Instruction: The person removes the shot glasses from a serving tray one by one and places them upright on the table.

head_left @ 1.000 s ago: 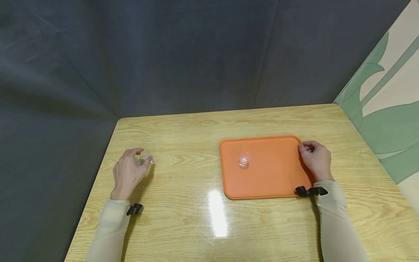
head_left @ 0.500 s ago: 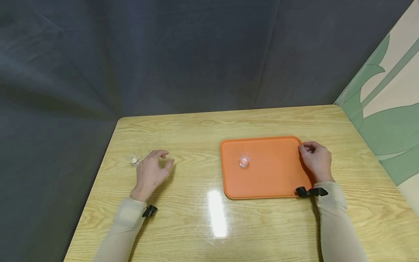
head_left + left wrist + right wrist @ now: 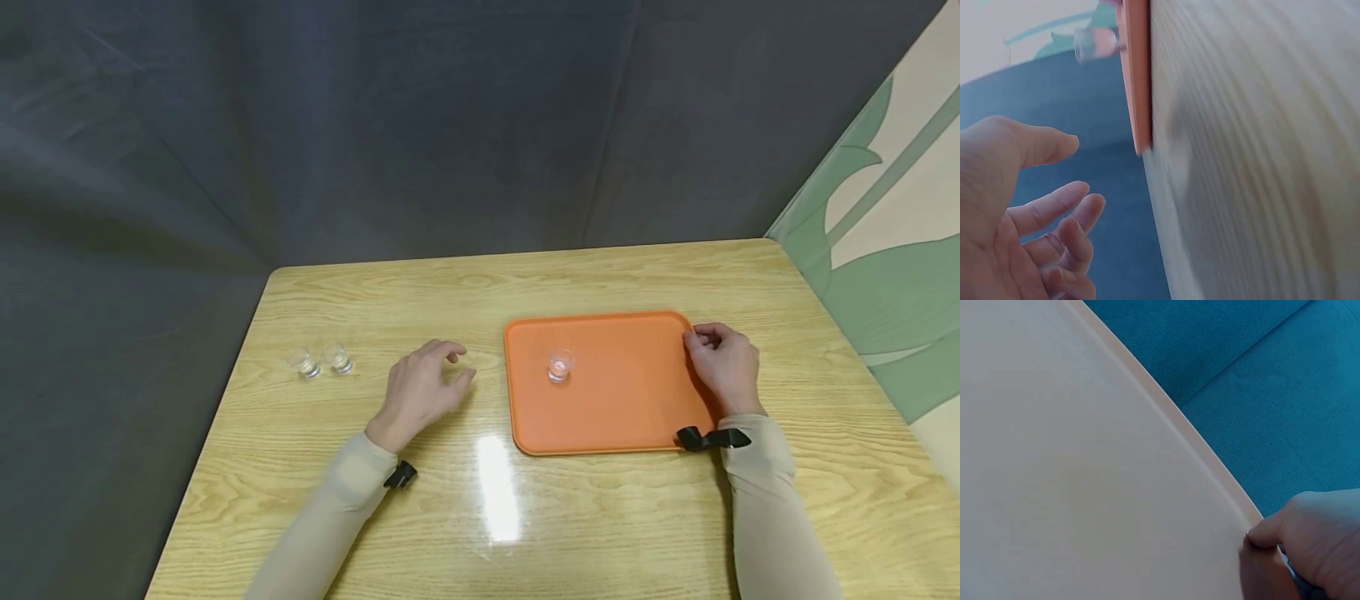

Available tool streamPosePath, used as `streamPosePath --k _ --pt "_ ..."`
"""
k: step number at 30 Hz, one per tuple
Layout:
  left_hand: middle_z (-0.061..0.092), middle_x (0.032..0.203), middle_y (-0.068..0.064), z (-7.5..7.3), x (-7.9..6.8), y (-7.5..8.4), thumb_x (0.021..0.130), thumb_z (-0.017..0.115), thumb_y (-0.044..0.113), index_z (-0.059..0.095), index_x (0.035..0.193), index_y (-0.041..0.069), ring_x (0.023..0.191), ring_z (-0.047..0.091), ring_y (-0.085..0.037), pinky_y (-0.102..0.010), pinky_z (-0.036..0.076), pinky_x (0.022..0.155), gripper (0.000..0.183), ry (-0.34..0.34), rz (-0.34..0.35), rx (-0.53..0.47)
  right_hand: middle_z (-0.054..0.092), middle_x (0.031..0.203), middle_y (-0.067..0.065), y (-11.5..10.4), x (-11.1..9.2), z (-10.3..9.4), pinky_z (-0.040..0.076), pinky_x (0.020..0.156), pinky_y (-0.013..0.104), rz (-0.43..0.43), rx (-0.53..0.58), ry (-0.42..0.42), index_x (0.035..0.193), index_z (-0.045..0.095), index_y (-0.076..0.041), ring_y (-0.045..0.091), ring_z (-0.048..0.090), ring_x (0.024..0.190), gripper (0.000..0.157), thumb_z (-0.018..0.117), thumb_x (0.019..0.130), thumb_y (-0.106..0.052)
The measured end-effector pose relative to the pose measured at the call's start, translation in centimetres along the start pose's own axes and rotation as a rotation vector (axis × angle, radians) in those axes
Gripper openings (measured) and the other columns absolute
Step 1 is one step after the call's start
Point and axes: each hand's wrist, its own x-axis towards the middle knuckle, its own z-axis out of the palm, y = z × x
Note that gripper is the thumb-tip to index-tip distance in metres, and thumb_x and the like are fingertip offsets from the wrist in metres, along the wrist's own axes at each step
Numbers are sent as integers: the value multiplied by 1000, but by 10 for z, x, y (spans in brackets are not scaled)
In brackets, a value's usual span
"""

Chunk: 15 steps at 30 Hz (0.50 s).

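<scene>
Bare and holding nothing, my left hand (image 3: 422,385) hovers over the table between two small clear glasses and the orange tray (image 3: 630,387). Its thumb and fingers are spread apart with relaxed fingertips, as the left wrist view of the hand (image 3: 1022,200) shows. One small clear glass (image 3: 559,367) stands upright on the tray's left part. My right hand (image 3: 726,367) pinches the tray's right rim near the far corner; in the right wrist view its thumb (image 3: 1266,531) lies over the edge. The fingers under the rim are mostly hidden.
Two more small clear glasses stand side by side on the left of the wooden table (image 3: 420,304): one glass (image 3: 307,365) further left, the other glass (image 3: 339,359) beside it. A dark cloth (image 3: 450,133) hangs behind the table, and a patterned wall (image 3: 900,275) is at right.
My left hand has left the glasses at the left and travelled right toward the tray, uncovering both of them. The right hand and the tray have stayed in place.
</scene>
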Motion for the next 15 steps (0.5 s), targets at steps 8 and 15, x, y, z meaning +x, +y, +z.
streamPosePath --k 8,15 --pt "76 111 0 22 15 38 98 75 37 76 128 15 63 55 -9 -28 46 56 37 -60 81 -37 72 105 19 0 0 0 41 68 21 -4 -2 14 121 73 4 22 59 85 43 60 107 -34" --pt "75 110 0 36 25 65 98 74 36 73 132 15 70 60 -10 -27 47 60 41 -76 132 -73 71 106 19 0 0 0 41 66 18 6 2 2 123 73 4 22 59 85 44 59 107 -35"
